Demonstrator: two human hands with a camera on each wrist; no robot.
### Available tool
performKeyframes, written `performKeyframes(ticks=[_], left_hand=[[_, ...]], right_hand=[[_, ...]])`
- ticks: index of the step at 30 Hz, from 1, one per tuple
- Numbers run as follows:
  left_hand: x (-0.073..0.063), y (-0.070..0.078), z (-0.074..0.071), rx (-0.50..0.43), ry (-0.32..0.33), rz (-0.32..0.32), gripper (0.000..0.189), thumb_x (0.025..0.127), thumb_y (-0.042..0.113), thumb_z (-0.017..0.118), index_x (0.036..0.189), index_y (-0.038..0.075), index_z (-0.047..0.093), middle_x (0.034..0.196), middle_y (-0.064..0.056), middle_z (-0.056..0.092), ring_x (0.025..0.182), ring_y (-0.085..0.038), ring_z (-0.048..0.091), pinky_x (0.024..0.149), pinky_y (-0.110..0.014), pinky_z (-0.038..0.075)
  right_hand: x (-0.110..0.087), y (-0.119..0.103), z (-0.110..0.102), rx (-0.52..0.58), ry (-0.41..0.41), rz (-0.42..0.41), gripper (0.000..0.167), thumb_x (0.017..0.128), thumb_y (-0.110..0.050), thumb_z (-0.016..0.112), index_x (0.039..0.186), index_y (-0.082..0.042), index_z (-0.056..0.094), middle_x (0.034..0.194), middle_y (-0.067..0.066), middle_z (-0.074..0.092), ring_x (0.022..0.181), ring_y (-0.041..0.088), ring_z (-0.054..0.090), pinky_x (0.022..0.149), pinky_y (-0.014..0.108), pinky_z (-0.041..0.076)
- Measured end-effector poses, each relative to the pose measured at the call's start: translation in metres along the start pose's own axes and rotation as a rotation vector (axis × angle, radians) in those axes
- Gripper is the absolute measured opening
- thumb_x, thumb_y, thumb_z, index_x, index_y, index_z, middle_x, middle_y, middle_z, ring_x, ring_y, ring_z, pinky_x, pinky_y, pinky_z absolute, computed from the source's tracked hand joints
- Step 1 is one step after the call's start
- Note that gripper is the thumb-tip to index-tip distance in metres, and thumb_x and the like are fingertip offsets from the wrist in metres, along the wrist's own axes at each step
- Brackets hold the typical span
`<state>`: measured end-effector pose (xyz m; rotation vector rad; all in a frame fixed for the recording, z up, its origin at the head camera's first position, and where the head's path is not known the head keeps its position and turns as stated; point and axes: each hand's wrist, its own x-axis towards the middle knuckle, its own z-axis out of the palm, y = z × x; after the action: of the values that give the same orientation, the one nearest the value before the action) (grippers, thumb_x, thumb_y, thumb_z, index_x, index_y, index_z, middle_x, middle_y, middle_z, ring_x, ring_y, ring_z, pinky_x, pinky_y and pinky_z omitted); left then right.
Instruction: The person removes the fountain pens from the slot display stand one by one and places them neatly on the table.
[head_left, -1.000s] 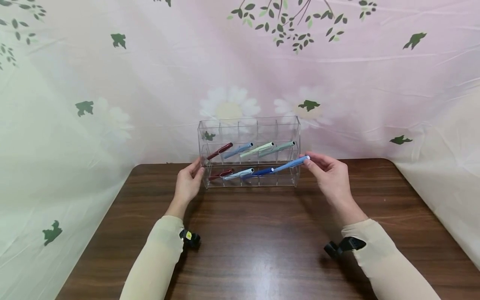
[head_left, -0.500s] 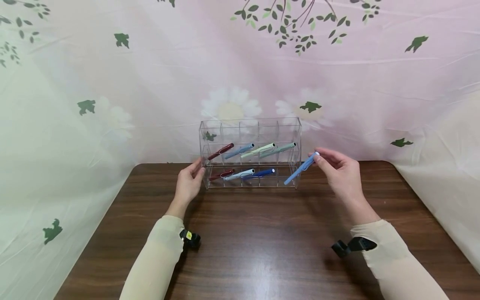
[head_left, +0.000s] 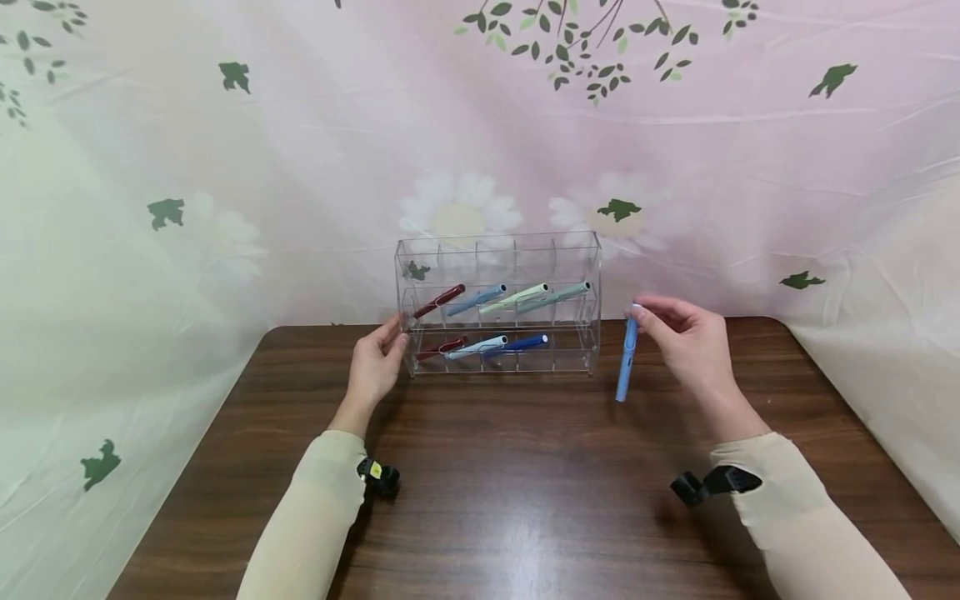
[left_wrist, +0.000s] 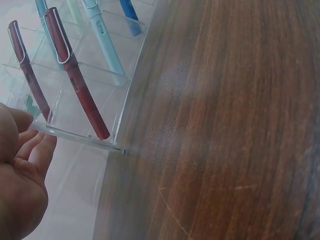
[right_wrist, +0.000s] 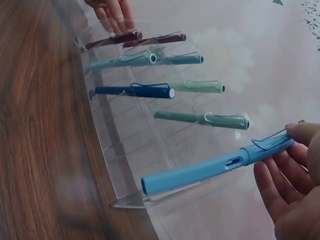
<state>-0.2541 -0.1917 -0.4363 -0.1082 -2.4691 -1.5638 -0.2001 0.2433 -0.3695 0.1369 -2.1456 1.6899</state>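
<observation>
In the head view my right hand pinches a blue pen by its cap end, to the right of a clear stepped pen rack. The pen hangs nearly upright, its other end pointing down. Its clip and barrel window show in the right wrist view. My left hand grips the rack's left side, thumb in front and fingers partly hidden behind the panel. The rack's lower row holds a dark red pen, a light blue pen and a dark blue pen.
Higher in the rack lean another dark red pen, a blue pen, a pale green pen and a green pen. The rack stands on a brown wooden table, close to a patterned cloth backdrop.
My right hand has drawn the blue pen out of the rack's lower right and moved it rightward. The pen has swung from slanted to nearly upright. My left hand stays in place.
</observation>
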Motion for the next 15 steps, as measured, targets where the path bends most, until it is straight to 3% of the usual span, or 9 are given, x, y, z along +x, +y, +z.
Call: performKeyframes(ticks=[8,15], left_hand=[[0.001,0.000,0.000,0.008,-0.003,0.004,0.047,0.111,0.006,0.060,0.156,-0.003,0.052,0.154,-0.025,0.059,0.139,-0.037,0.064,0.113,-0.044,0.056],[-0.001,0.000,-0.001,0.005,-0.005,-0.012,0.047,0.111,0.007,0.060,0.156,-0.003,0.052,0.154,-0.025,0.058,0.140,-0.037,0.064,0.114,-0.043,0.056]], right_hand=[[0.002,0.013,-0.005,-0.190,-0.048,0.042,0.040,0.102,-0.027,0.078,0.126,0.005,0.076,0.092,-0.034,0.072,0.081,-0.008,0.071,0.070,0.007,0.058],[0.001,0.033,0.000,-0.220,-0.070,0.104,0.039,0.102,-0.028,0.079,0.124,0.005,0.077,0.086,-0.034,0.069,0.079,-0.009,0.069,0.070,0.010,0.061]])
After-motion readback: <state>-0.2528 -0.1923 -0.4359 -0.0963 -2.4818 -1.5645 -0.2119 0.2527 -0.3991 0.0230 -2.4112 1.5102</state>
